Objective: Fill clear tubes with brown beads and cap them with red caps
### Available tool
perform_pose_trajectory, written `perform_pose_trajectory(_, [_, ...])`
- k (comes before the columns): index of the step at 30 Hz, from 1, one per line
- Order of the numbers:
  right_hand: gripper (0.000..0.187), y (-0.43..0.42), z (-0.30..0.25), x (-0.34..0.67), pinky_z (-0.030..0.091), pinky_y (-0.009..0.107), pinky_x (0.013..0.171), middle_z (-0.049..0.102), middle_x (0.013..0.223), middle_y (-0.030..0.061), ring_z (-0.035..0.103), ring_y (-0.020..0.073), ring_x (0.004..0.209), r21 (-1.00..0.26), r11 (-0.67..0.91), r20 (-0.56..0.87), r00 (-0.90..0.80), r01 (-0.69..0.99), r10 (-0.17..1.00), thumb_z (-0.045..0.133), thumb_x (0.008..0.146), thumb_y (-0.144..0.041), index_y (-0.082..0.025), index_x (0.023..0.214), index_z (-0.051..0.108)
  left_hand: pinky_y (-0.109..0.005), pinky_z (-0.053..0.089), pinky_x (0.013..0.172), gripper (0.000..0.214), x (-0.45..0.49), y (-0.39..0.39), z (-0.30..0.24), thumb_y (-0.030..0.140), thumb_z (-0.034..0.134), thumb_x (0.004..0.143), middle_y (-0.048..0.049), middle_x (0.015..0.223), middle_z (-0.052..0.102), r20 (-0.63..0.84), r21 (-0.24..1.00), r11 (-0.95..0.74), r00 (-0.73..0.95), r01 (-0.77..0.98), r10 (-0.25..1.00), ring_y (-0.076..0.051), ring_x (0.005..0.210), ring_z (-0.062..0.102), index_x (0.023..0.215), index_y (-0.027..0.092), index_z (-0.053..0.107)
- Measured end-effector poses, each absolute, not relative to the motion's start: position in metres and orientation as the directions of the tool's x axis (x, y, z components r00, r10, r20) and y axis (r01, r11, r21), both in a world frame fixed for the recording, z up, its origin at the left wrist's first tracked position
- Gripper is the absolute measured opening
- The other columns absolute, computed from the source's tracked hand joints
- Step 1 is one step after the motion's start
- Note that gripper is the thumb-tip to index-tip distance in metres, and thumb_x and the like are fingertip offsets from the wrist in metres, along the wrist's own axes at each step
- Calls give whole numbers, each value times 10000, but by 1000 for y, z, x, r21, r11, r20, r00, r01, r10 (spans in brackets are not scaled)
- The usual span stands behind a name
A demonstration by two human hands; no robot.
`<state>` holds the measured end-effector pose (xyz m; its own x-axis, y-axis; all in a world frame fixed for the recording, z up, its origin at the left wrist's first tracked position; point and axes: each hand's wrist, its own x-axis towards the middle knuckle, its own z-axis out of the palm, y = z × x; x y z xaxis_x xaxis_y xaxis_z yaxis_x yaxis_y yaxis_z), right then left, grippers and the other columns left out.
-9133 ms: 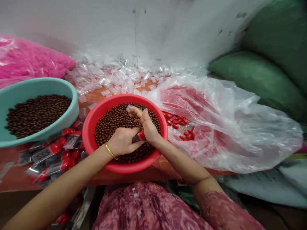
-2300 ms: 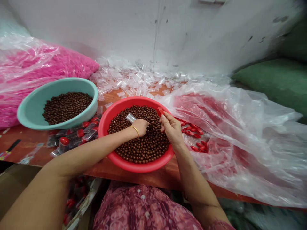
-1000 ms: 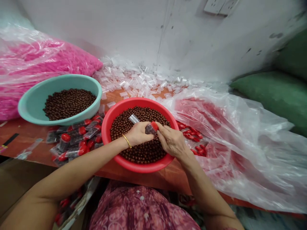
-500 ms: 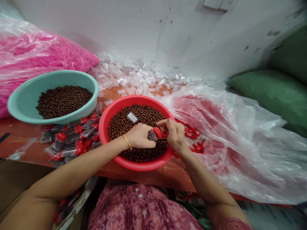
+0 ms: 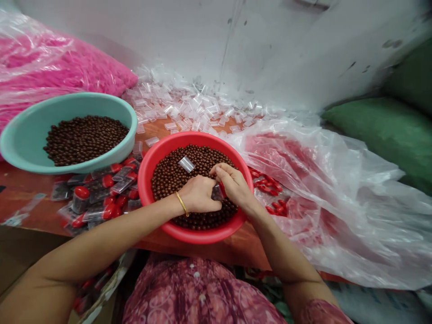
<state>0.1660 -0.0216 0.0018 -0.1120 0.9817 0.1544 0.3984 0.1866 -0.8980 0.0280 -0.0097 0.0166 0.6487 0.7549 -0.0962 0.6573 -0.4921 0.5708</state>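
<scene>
Over the red basin [image 5: 146,180] of brown balls [image 5: 172,177], my left hand [image 5: 200,194] grips a small clear plastic container [image 5: 217,193] between thumb and fingers. My right hand [image 5: 233,183] is closed over the container's red cap [image 5: 222,189], most of which its fingers hide. The two hands almost meet, and the container's contents are hard to make out. A loose clear container [image 5: 186,164] lies on the balls just beyond my left hand.
A teal basin [image 5: 20,155] of brown balls stands at left, above a heap of red-capped containers [image 5: 101,191]. Clear empty containers [image 5: 192,108] lie along the wall. A plastic bag [image 5: 354,202] with red pieces spreads at right, loose red caps [image 5: 270,184] beside it. A pink-filled bag [image 5: 74,63] sits back left.
My right hand has moved left and closed over the red cap, which showed plainly between the hands before. My left hand still holds the container. The view has shifted slightly.
</scene>
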Motion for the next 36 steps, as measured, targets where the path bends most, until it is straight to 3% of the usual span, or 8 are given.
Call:
perform_pose_trajectory(7, [286,-18,-3,165,372,275,609,526,679,2,479,151,622,-790,133,136,-42,598,990,340,900,-400,-216,807,538,-312,495,677,262,27,-13,15,341,552,671,-76,732,690,-116,465,-491,601,736,791,-244,734,655,820,161,669])
perform_pose_trajectory(11, [296,-17,-8,162,370,283,612,529,694,9,482,157,627,-796,122,139,-18,593,990,320,912,-410,-221,794,515,-313,507,729,267,28,-13,15,329,549,688,-74,767,696,-127,458,-460,569,760,813,-242,787,663,863,164,666])
perform_pose_trajectory(16, [374,-17,-8,157,423,280,699,541,725,6,506,148,694,-878,172,162,-60,447,985,314,915,-491,-217,807,546,-320,513,746,324,29,-12,14,344,560,679,-90,808,698,-141,469,-441,558,765,818,-257,817,664,918,147,654])
perform_pose_trajectory(19, [433,-15,-9,153,448,291,848,601,892,24,554,155,866,-945,110,73,-130,307,989,349,880,-573,-223,963,591,-328,515,746,326,28,-13,13,332,552,675,-95,812,695,-154,453,-452,567,768,809,-267,824,664,923,145,651])
perform_pose_trajectory(22, [550,-14,-13,148,375,329,1020,622,1080,35,540,169,1079,-991,-34,-62,-230,127,971,320,855,-642,-238,1112,590,-340,515,744,314,25,-15,11,312,539,672,-104,801,689,-139,435,-500,605,748,784,-279,827,664,907,138,652])
perform_pose_trajectory(26, [645,-17,-9,144,260,352,1116,624,1168,32,495,176,1193,-969,-217,-186,-234,-116,954,275,834,-693,-237,1159,595,-317,512,703,272,23,-15,12,308,527,671,-81,748,678,-106,440,-538,636,719,764,-252,780,661,856,152,651])
perform_pose_trajectory(30, [697,-24,9,148,278,399,1104,656,1121,55,520,208,1177,-879,-263,-168,-259,-397,951,212,831,-704,-220,1143,606,-296,491,621,204,26,-14,14,328,512,672,-48,674,663,-52,501,-556,665,663,745,-219,675,639,729,172,631])
perform_pose_trajectory(36, [604,-26,8,149,333,424,1063,671,1057,71,544,227,1136,-890,-278,-192,-257,-362,947,291,845,-652,-205,1045,644,-288,477,590,207,26,-14,15,320,511,667,-43,710,673,-58,489,-561,667,667,743,-214,676,633,756,179,634])
